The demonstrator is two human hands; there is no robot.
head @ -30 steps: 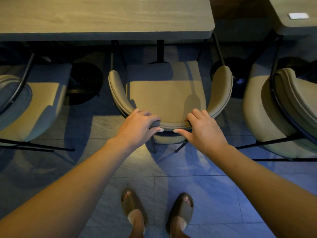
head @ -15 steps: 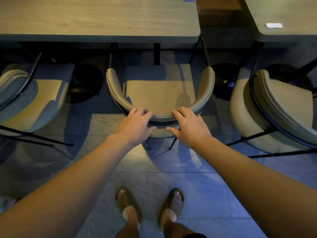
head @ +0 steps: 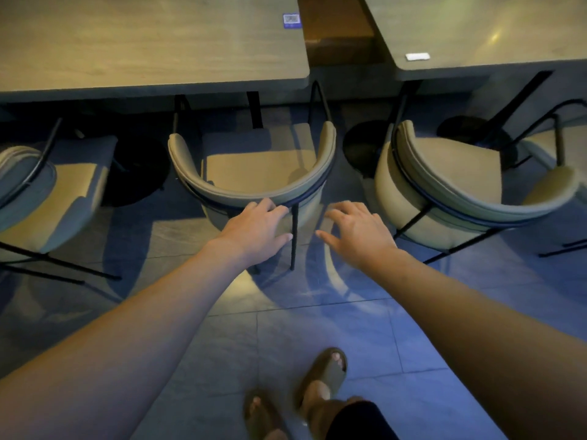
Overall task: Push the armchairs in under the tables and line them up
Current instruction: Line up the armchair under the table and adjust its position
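Observation:
A beige armchair (head: 254,160) with a curved backrest and black metal legs stands in front of me, its front tucked under the long wooden table (head: 143,49). My left hand (head: 257,227) rests flat against the back of its backrest, fingers spread, not gripping. My right hand (head: 359,230) hovers open just right of the chair, off it, fingers apart. A second armchair (head: 451,192) stands to the right, turned at an angle beside another table (head: 495,27). A third armchair (head: 63,192) sits at the left, also angled.
Round black table bases (head: 136,173) stand on the tiled floor between the chairs. A blue sticker (head: 291,20) lies on the near table, a white card (head: 417,56) on the right one. My sandalled feet (head: 324,373) are on the grey tiles below.
The middle armchair has slid further under the table. Both hands have let go of the backrest top; the right hand has come off and moved right. My right foot has stepped forward.

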